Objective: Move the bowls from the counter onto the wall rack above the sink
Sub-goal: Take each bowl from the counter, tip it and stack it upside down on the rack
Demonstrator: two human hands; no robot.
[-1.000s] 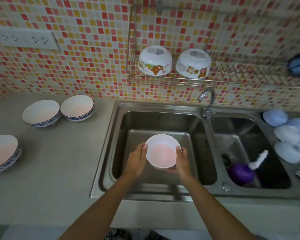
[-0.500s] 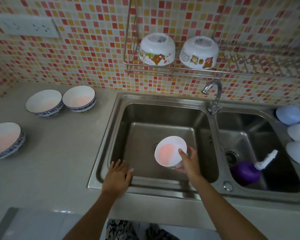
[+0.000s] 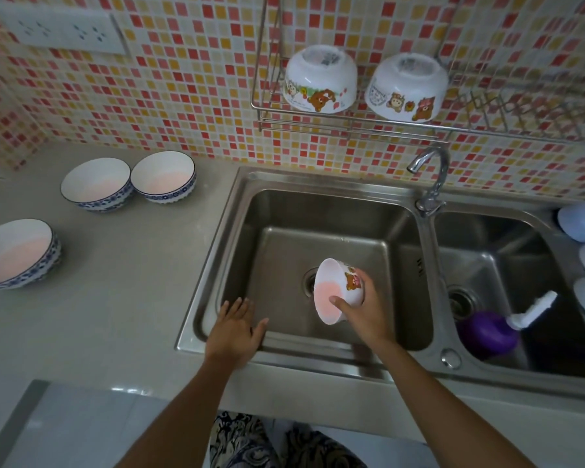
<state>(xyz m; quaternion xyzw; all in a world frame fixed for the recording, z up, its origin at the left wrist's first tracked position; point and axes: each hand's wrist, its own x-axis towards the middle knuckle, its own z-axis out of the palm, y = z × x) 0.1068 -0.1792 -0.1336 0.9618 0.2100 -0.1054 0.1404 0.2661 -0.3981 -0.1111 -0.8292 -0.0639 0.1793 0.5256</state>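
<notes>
My right hand [image 3: 363, 314] grips a small white bear-print bowl [image 3: 331, 288], tipped on its side over the left sink basin with its mouth facing left. My left hand [image 3: 235, 327] rests flat and open on the sink's front left rim. Two matching bear-print bowls [image 3: 320, 79] [image 3: 406, 87] sit upside down on the wire wall rack [image 3: 352, 125] above the sink. Three blue-patterned white bowls stand upright on the counter: two side by side at the back [image 3: 97, 182] [image 3: 164, 175] and one at the far left edge [image 3: 16, 253].
The steel double sink [image 3: 318, 204] has a tap [image 3: 431, 179] between basins. A purple bottle with a white nozzle [image 3: 493, 329] lies in the right basin. Pale blue and white dishes [image 3: 583, 222] crowd the right edge. A wall socket [image 3: 61, 30] is upper left.
My left hand let go of the bowl and dropped to the sink rim. My right hand alone now holds it and has tilted it from upright onto its side.
</notes>
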